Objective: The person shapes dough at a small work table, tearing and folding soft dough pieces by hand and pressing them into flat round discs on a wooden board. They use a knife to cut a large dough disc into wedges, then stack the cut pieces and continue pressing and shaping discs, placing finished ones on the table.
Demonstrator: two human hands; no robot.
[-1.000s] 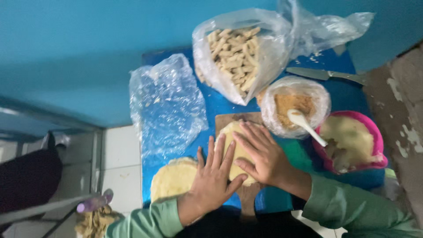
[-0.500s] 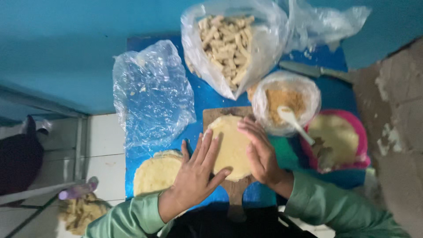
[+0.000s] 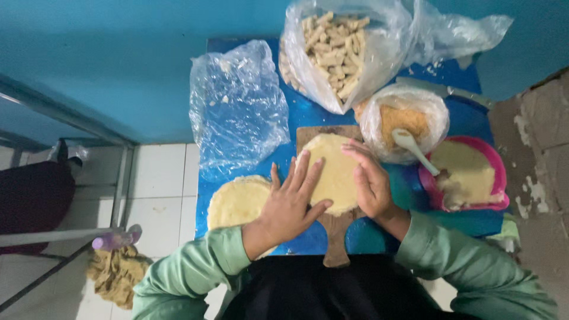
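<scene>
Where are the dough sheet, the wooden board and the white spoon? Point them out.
dough sheet (image 3: 335, 169), head view, bare middle between the hands.
wooden board (image 3: 336, 249), head view, on its handle.
white spoon (image 3: 405, 140), head view, on its bowl.

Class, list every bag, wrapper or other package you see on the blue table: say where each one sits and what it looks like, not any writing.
Clear plastic bag: far left of the table, crumpled, nearly empty.
Large clear bag: far middle, open, full of pale stick-shaped pieces.
Loose clear plastic: far right corner, crumpled.
Plastic-lined bowl: right of the wooden board, holds brownish filling and a white spoon.
No labels, signs or screens show.
</scene>
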